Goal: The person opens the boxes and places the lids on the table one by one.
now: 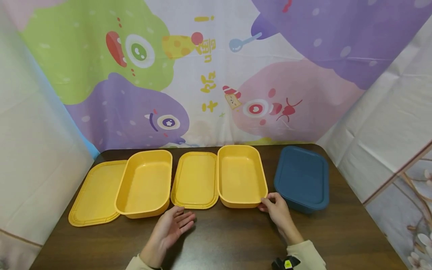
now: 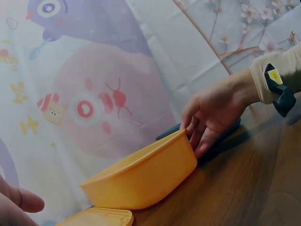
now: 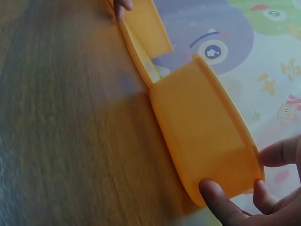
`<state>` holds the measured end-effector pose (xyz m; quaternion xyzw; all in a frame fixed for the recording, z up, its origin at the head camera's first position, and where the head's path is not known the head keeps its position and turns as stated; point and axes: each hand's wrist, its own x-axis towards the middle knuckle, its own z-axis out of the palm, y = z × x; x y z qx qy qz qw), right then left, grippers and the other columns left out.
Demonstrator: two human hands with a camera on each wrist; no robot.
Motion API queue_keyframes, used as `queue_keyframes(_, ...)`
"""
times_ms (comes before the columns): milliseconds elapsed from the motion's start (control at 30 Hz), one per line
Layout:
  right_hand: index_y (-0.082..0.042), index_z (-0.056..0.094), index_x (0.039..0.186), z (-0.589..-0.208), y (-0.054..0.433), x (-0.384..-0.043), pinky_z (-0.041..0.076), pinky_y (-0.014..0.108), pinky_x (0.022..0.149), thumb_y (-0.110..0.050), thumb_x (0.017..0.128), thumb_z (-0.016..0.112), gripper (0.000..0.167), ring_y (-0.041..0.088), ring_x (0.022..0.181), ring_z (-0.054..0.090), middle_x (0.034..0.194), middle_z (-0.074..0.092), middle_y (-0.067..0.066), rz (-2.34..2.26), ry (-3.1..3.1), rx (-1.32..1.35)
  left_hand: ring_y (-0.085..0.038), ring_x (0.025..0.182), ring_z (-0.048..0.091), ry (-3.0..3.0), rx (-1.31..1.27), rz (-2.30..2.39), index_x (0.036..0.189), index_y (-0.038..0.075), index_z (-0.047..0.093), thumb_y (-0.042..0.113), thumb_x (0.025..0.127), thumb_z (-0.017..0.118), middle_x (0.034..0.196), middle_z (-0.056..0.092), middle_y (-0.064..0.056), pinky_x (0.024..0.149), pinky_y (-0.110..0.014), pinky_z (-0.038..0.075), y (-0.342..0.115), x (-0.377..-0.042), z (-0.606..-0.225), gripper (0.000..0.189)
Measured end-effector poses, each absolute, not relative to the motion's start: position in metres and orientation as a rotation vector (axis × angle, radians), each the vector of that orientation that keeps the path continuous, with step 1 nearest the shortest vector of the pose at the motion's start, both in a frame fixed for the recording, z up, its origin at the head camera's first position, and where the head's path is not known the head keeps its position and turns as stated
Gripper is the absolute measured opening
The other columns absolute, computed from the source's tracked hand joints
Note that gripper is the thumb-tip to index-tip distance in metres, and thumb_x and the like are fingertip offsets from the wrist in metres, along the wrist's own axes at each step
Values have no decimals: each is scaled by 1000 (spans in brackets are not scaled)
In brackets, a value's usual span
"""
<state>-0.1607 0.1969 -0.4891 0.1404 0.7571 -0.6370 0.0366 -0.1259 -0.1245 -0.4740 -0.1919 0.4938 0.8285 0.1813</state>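
My right hand point(image 1: 276, 210) holds the near right corner of a yellow food container point(image 1: 241, 174) with its lid off, thumb and fingers on the walls either side of that corner. The same right hand point(image 3: 270, 200) shows up close in the right wrist view. My left hand point(image 1: 171, 226) holds nothing; its palm is turned up and its fingers are extended, just in front of a flat yellow lid point(image 1: 196, 180). That lid lies directly left of the held container. Another, larger open yellow container point(image 1: 146, 183) stands left of the lid.
At the far left lies a bigger yellow lid point(image 1: 98, 193), partly under the larger container's edge. A dark blue container point(image 1: 302, 178) with its lid on stands to the right of my right hand. A cartoon-print cloth point(image 1: 216, 75) hangs behind the brown wooden table point(image 1: 233, 240).
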Motion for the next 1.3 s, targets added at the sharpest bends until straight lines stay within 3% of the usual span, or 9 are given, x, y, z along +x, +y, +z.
queue_keyframes(133, 4, 48, 105, -490, 197, -161, 56, 24, 73, -7, 95, 57, 17, 14, 79, 66, 102, 56, 14, -1958, 2340, 416, -32, 115, 55, 1401, -546, 2348, 133, -8, 26, 19, 100, 38, 143, 32, -35, 101, -42, 47, -123, -126, -473, 44)
queue_keyframes(267, 3, 50, 107, -490, 198, -161, 57, 26, 75, -11, 95, 60, 20, 14, 81, 66, 104, 58, 14, -1933, 2372, 400, -27, 110, 58, 1457, -533, 2349, 125, -3, 36, 20, 100, 41, 134, 46, -27, 98, -40, 47, -118, -126, -474, 34)
queue_keyframes(433, 3, 54, 107, -488, 200, -160, 56, 29, 73, -13, 94, 62, 22, 16, 81, 65, 99, 63, 14, -1827, 2477, 370, -17, 101, 61, 1549, -465, 2307, 135, -6, 38, 22, 100, 46, 118, 61, -11, 92, -34, 48, -112, -128, -474, 45)
queue_keyframes(600, 3, 58, 107, -484, 204, -160, 53, 27, 68, -14, 95, 62, 22, 20, 80, 66, 94, 66, 15, -1645, 2615, 280, -12, 93, 63, 1613, -395, 2311, 138, -9, 40, 16, 99, 45, 106, 65, -3, 85, -29, 48, -105, -134, -471, 46)
queue_keyframes(900, -2, 65, 107, -476, 211, -161, 48, 26, 69, -22, 93, 64, 25, 15, 78, 64, 91, 69, 7, -1345, 2773, 132, -17, 96, 65, 1847, -289, 2242, 130, -13, 48, 8, 98, 45, 117, 63, -18, 82, -29, 51, -90, -147, -470, 39)
queue_keyframes(1067, -4, 67, 106, -472, 215, -161, 48, 28, 70, -25, 93, 65, 25, 11, 78, 60, 89, 69, 3, -1210, 2836, 66, -20, 100, 64, 1974, -208, 2204, 128, -14, 49, 8, 97, 46, 123, 56, -26, 89, -36, 53, -81, -150, -467, 38)
queue_keyframes(1300, -6, 69, 102, -466, 222, -159, 47, 28, 68, -25, 93, 64, 22, 11, 77, 58, 89, 70, 3, -1106, 2859, -33, -24, 102, 61, 2096, -124, 2218, 126, -11, 52, 7, 98, 47, 126, 55, -28, 94, -47, 51, -63, -153, -456, 34)
